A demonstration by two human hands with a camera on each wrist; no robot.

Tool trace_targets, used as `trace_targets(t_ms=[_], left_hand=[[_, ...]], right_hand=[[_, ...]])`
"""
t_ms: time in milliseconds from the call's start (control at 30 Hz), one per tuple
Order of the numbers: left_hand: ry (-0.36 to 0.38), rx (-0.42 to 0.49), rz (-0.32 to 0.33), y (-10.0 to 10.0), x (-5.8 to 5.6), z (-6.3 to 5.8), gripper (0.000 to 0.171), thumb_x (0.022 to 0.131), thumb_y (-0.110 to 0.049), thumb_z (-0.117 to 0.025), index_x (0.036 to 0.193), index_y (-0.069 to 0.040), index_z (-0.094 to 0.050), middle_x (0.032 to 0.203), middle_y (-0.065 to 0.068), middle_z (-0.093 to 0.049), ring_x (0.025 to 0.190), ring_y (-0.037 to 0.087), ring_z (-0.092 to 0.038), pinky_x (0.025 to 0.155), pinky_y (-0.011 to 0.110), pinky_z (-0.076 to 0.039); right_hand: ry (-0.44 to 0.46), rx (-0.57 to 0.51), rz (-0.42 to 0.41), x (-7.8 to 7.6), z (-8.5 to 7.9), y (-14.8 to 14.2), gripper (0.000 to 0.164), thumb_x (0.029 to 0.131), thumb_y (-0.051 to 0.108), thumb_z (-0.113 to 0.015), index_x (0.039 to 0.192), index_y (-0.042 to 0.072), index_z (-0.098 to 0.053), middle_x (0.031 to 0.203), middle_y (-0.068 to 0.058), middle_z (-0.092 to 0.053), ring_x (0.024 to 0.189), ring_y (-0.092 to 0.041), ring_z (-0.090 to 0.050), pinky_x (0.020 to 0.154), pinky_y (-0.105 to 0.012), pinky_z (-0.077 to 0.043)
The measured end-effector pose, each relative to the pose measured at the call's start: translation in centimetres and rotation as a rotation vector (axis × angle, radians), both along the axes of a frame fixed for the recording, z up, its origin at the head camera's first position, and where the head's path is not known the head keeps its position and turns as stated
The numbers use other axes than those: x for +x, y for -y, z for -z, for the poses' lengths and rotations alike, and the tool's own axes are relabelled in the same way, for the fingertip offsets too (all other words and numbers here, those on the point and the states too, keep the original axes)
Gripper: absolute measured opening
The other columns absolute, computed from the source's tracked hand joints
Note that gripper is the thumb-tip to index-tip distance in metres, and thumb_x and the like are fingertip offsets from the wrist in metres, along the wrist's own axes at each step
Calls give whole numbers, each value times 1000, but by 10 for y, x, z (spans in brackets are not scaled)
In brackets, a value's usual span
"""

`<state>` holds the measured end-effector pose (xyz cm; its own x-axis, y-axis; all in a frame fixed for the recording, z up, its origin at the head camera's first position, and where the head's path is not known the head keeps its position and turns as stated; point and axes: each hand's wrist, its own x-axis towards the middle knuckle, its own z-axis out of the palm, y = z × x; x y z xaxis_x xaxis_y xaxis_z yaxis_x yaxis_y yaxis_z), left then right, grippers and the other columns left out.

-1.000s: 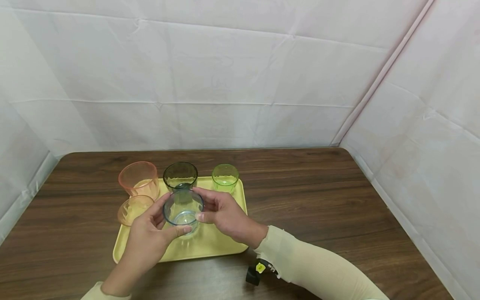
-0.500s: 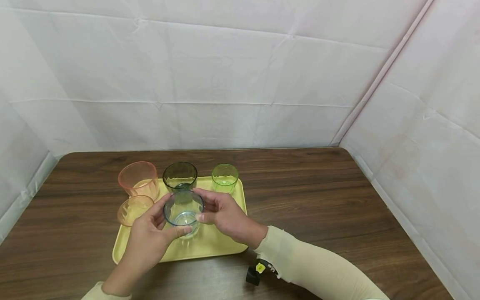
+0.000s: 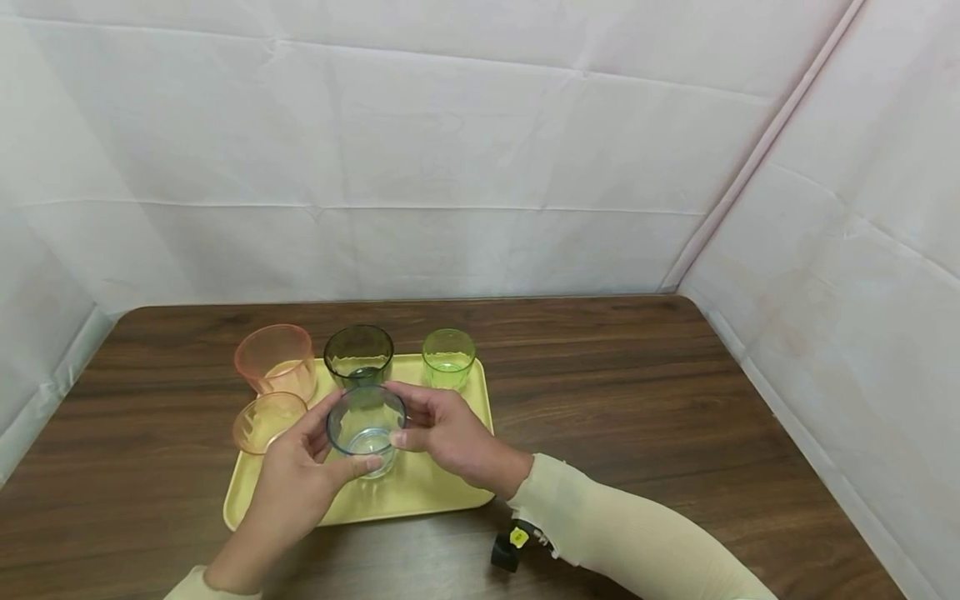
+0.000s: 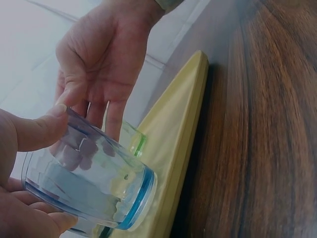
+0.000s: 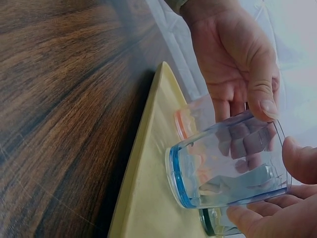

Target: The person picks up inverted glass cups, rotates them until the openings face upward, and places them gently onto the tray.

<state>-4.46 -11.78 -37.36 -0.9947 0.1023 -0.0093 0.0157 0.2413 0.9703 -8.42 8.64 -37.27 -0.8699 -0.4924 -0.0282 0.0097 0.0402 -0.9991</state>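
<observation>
Both hands hold a clear blue-tinted cup (image 3: 367,425) upright, close over the middle of the yellow tray (image 3: 420,487). My left hand (image 3: 300,479) grips its left side, with the thumb on the near face just below the rim. From the right, my right hand (image 3: 453,433) grips it with thumb and fingers near the rim. A blue band (image 4: 140,198) rings the cup's base in the left wrist view. Just behind it stands a dark smoky cup (image 3: 358,354), its lower part overlapped by the held one. An amber cup (image 3: 255,425) sits left, partly hidden by my left hand.
A larger pink-orange cup (image 3: 276,358) stands at the tray's back left corner, and a lime green cup (image 3: 448,360) at its back right. The tray lies on a dark wood table (image 3: 637,400). White sheeting (image 3: 480,150) rises behind the table and along its sides.
The blue-tinted cup and both hands have shifted very slightly toward me, the grip unchanged. The other cups stand where they were.
</observation>
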Motion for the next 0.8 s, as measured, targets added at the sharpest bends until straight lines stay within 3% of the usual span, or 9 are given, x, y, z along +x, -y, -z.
trace_targets(t_ms=[200, 367, 533, 700, 800], left_hand=[[2, -5, 23, 2, 0, 5, 99, 81, -11, -89, 162, -1, -32, 166, 20, -40, 148, 30, -44, 98, 0, -44], [-41, -5, 57, 3, 0, 7, 97, 83, -9, -87, 162, 1, -30, 166, 23, -38, 152, 35, -39, 104, 1, -38], [-97, -60, 104, 5, -1, 6, 97, 88, -9, -83, 163, 4, -23, 170, 24, -28, 157, 38, -29, 121, 26, -32], [-164, -180, 110, 5, 2, 4, 102, 89, -17, -84, 165, 2, -18, 173, 24, -19, 159, 43, -22, 123, 53, -28], [-206, -275, 102, 5, 5, 2, 105, 88, -25, -85, 165, 0, -19, 174, 22, -17, 160, 45, -19, 124, 66, -26]], right_hand=[[5, 2, -9, 0, 4, -1, 63, 97, -13, -60, 156, -4, -41, 157, -26, -50, 143, -44, -51, 108, -34, -55], [-39, 38, -27, -1, 4, -1, 63, 97, -11, -61, 156, -5, -40, 158, -26, -48, 143, -43, -51, 111, -35, -53], [-108, 101, -61, -3, 1, -1, 62, 99, -9, -60, 157, -3, -40, 161, -23, -46, 146, -39, -50, 116, -40, -49], [-148, 148, -70, -4, 0, 0, 60, 101, -7, -60, 157, -4, -39, 162, -23, -43, 147, -38, -48, 118, -41, -47], [-194, 250, -64, -3, 0, -2, 61, 102, 1, -63, 158, -1, -39, 164, -17, -43, 148, -32, -48, 121, -39, -45]])
